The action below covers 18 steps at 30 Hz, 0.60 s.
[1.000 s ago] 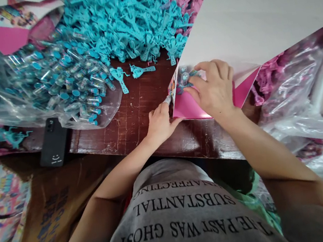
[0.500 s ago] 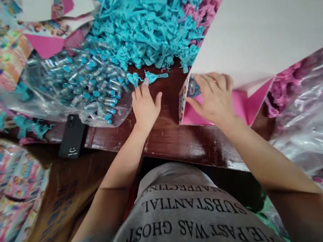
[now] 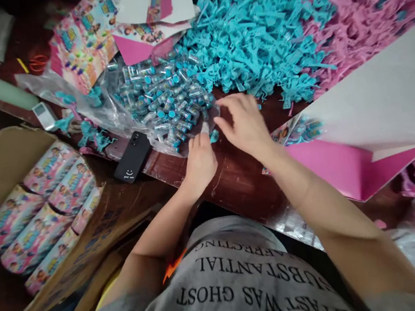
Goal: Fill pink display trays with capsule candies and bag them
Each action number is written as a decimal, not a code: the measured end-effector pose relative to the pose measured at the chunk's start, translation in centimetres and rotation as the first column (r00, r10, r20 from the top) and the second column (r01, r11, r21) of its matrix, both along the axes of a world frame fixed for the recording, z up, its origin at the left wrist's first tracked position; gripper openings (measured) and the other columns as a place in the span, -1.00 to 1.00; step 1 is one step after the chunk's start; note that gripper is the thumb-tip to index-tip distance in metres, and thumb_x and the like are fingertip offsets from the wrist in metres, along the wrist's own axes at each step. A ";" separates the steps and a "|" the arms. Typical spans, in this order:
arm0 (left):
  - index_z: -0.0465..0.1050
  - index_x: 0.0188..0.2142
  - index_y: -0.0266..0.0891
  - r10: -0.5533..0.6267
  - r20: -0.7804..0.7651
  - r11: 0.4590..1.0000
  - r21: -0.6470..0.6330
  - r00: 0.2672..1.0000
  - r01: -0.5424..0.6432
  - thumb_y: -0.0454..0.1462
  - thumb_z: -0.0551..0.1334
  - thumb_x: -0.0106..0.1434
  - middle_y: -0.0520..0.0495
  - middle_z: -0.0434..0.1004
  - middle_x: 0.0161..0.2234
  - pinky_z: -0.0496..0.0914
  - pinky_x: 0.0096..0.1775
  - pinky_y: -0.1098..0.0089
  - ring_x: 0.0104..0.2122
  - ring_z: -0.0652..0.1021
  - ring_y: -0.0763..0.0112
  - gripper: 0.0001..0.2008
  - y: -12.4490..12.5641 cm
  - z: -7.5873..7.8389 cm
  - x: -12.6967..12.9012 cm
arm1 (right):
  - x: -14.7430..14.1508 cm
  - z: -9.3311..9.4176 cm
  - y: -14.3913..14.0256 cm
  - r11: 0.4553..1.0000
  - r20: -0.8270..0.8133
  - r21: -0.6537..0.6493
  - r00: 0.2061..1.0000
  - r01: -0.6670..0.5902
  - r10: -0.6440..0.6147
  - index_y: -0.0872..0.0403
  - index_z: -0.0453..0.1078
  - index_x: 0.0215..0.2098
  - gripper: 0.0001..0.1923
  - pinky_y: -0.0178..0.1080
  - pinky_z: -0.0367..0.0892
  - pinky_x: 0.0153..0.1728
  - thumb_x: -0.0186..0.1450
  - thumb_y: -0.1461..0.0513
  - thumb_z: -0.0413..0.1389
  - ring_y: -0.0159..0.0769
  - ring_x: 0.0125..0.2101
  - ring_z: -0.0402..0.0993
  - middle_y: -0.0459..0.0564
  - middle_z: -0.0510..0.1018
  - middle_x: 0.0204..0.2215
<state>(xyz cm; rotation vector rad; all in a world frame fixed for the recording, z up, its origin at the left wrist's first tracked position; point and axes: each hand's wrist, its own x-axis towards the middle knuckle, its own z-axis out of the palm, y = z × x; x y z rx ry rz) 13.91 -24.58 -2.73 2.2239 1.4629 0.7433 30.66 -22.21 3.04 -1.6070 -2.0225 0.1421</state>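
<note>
Small vials (image 3: 167, 99), heaped in frame's upper middle on clear plastic bag (image 3: 110, 113): likely light, stiff, slippery; best pinched round middle. Clear bodies, turquoise caps (image 3: 172, 114). Right hand (image 3: 244, 123): thumb and forefinger parted near heap's right edge. Left hand (image 3: 201, 159): fingertips at heap's lower right; blurred, cannot tell whether pinching anything.

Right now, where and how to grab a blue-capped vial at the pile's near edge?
Probably pinch the vial across its clear barrel, from above on the person's side: it's a slim cylinder lying on its side, with fewer neighbours toward that edge.
</note>
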 end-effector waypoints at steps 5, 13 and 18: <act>0.40 -0.22 -0.17 -0.024 0.213 0.975 -0.210 0.977 0.070 -0.39 0.17 0.28 -0.08 0.48 -0.28 0.46 -0.13 0.24 -0.27 0.51 0.24 -0.89 -2.7 0.0 -6.0 | -5.0 -3.4 6.2 0.943 0.013 -0.333 0.999 0.032 -0.029 0.05 0.47 0.18 -0.69 0.13 0.46 0.14 0.50 0.23 0.11 0.13 0.17 0.49 0.18 0.64 0.13; 0.48 -0.33 -0.21 0.106 0.466 0.879 -0.457 0.879 0.137 -0.03 0.27 0.43 0.04 0.46 -0.43 0.31 -0.31 0.40 -0.42 0.42 0.41 -0.68 -2.5 0.2 -9.2 | -5.0 -3.8 6.6 0.926 0.009 -0.370 0.997 0.079 -0.082 0.00 0.50 0.19 -0.66 0.09 0.47 0.05 0.50 0.14 0.12 0.12 0.11 0.56 0.14 0.67 0.11; 0.56 -0.11 -0.22 0.086 0.493 0.906 -0.400 0.866 0.138 -0.02 0.32 0.42 -0.10 0.66 -0.17 0.45 -0.03 0.30 -0.17 0.58 0.28 -0.69 -2.1 -1.2 -8.8 | -7.3 -3.5 8.0 0.911 0.057 -0.393 0.992 0.127 -0.113 0.05 0.55 0.14 -0.65 0.10 0.46 0.07 0.49 0.06 0.19 0.13 0.11 0.56 0.22 0.63 0.13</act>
